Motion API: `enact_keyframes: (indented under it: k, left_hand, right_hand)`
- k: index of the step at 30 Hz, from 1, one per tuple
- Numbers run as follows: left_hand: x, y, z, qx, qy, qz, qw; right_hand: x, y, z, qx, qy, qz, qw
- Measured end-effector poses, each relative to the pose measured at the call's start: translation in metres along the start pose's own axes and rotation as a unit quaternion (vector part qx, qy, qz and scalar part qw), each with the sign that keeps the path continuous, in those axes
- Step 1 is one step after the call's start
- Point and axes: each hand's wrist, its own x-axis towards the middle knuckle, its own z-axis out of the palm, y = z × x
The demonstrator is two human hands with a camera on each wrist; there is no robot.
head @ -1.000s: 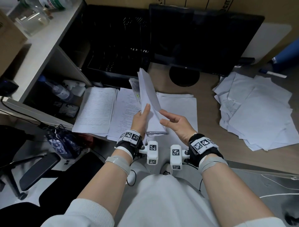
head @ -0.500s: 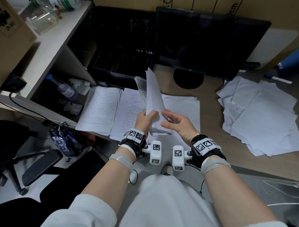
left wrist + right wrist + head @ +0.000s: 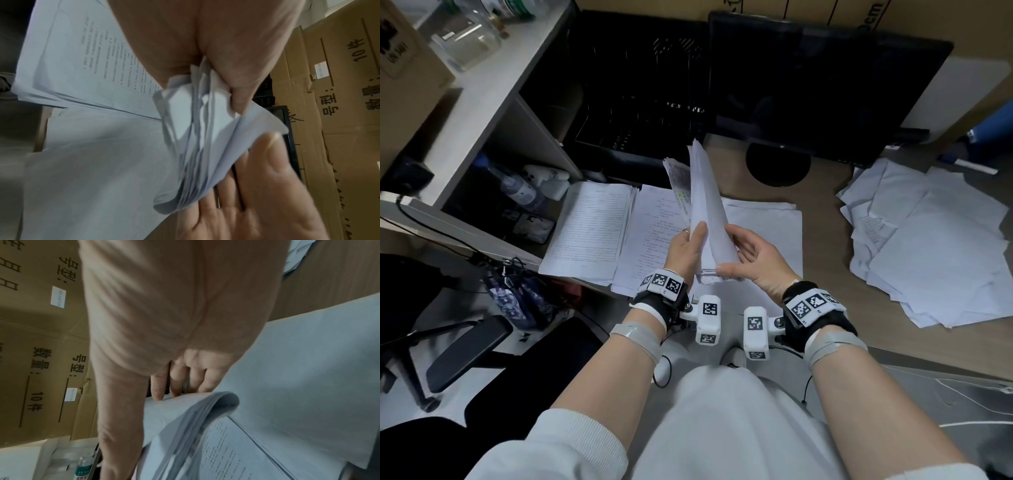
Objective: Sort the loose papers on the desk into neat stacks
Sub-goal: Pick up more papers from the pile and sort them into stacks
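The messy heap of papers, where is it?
In the head view, the messy heap lies on the desk's right side, below the monitor.

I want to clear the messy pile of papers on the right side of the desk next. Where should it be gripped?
Take the messy pile by its near edge, from the front, fingers under and thumb on top. The sheets lie flat and fanned out askew, so square them inward first; pinching one corner would probably lift only a few.

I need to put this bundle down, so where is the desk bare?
Bare desk runs between the blank stack and the messy pile, up to the monitor base. The left side is crowded with the form stack and text stack.
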Motion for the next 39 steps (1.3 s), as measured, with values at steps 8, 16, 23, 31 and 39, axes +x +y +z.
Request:
enact_keyframes:
  k: [8, 16, 23, 31, 39]
  left_hand:
    - [0.003, 0.002, 0.0, 0.086, 0.004, 0.001, 0.996]
    - [0.003, 0.002, -0.01, 0.103, -0.011, 0.006, 0.995]
    - [0.006, -0.007, -0.025, 0.093, 0.026, -0.011, 0.995]
    - [0.012, -0.013, -0.046, 0.097, 0.094, 0.009, 0.991]
    - [0.018, -0.006, -0.141, 0.13, 0.262, -0.006, 0.956]
  right_hand:
    - [0.005, -0.001, 0.006, -0.035, -0.002, -0.001, 0.999]
    - [0.014, -0.016, -0.021, 0.01, 0.155, 0.115, 0.981]
    - [0.015, 0.02, -0.022, -0.1, 0.27, 0.125, 0.949]
    - [0.025, 0.037, -0.009, -0.13, 0.293, 0.15, 0.935]
    - [0.067, 0.058, 0.047, -0.171, 0.252, 0.25, 0.919]
